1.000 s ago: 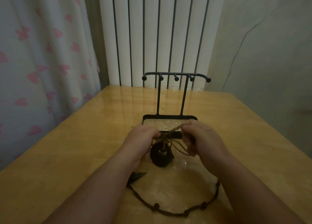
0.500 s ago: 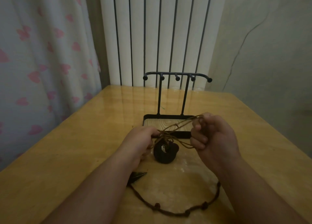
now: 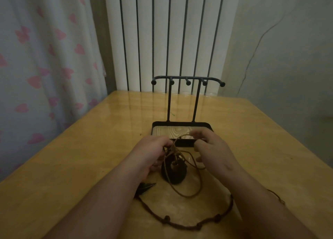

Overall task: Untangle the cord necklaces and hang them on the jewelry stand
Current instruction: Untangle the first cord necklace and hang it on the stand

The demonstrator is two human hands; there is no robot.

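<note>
A black jewelry stand with several hooks rises from a tray base on the wooden table. In front of it my left hand pinches a knot of thin brown cords. A dark round pendant hangs below that knot, and a loop of the brown cord trails onto the table. My right hand hovers just right of the tangle, fingers loosely spread; the cord runs up toward its fingertips. A dark beaded cord necklace curves on the table under my forearms, with a dark pointed pendant at its left end.
The wooden table stretches to a white radiator at the back. A curtain with pink hearts hangs on the left, a plain wall stands on the right.
My right hand has come back down and left from its raised, closed grip; its fingers have spread, and a slack loop of brown cord now lies on the table. The left hand barely moved.
</note>
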